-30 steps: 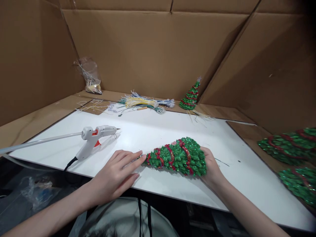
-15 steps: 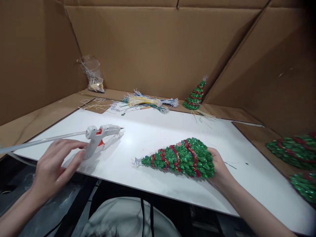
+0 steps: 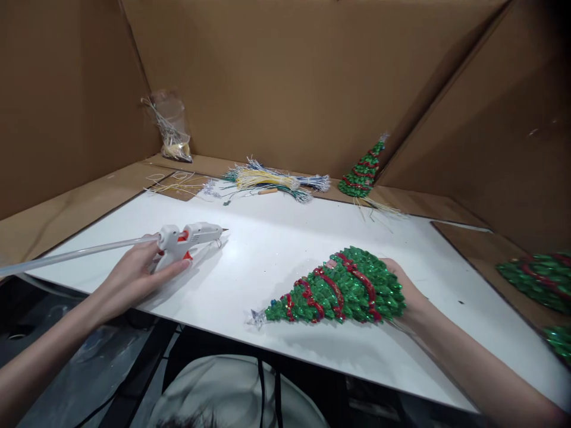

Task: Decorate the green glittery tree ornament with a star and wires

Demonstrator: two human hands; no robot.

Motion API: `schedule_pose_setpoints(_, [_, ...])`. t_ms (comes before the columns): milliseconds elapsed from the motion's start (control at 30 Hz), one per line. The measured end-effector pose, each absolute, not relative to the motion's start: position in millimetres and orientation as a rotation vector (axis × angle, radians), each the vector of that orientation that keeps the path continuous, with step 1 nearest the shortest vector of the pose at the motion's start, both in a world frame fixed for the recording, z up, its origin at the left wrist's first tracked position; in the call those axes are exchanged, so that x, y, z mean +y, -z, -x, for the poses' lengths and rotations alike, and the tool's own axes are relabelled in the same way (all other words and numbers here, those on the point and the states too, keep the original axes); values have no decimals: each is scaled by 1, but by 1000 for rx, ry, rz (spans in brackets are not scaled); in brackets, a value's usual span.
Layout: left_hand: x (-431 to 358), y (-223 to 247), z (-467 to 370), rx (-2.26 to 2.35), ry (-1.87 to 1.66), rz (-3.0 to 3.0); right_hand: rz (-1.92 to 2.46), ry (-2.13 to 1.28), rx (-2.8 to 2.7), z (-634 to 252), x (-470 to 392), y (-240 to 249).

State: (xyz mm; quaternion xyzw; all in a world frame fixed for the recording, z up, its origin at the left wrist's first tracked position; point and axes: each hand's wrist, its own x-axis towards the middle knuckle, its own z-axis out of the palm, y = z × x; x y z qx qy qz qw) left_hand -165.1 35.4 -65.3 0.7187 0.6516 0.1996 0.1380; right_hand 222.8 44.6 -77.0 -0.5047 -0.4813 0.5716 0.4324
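My left hand is closed round the handle of a white hot glue gun with an orange trigger. A long clear glue stick runs out of the gun's back end. The nozzle points right, over the white board. My right hand grips a small green glitter Christmas tree at its wide base, and most of those fingers are hidden behind it. Red garlands cross the tree, which lies on its side in the air with its silver star to the left.
Bundled yellow, green and blue wires lie at the back of the white board. A second tree stands at the back right, and more trees lie far right. A clear bag leans in the left corner. Cardboard walls surround the board.
My left hand has moved forward and right from beside the glue gun and closed on its handle. The tree in my right hand tilts, its star now lower.
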Motion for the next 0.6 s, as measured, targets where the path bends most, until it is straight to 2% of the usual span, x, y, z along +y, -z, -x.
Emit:
schedule_pose_setpoints(133, [37, 62, 161, 1812, -510, -1996, 1200, -1458, -1273, -229, 54, 82])
schedule_pose_setpoints(333, [31, 58, 164, 1590, -614, -1817, 1108, -1515, -1417, -235, 67, 86])
schedule_pose_setpoints(600, [20, 50, 159, 1065, -205, -1693, 1050, -1519, -1448, -235, 68, 88])
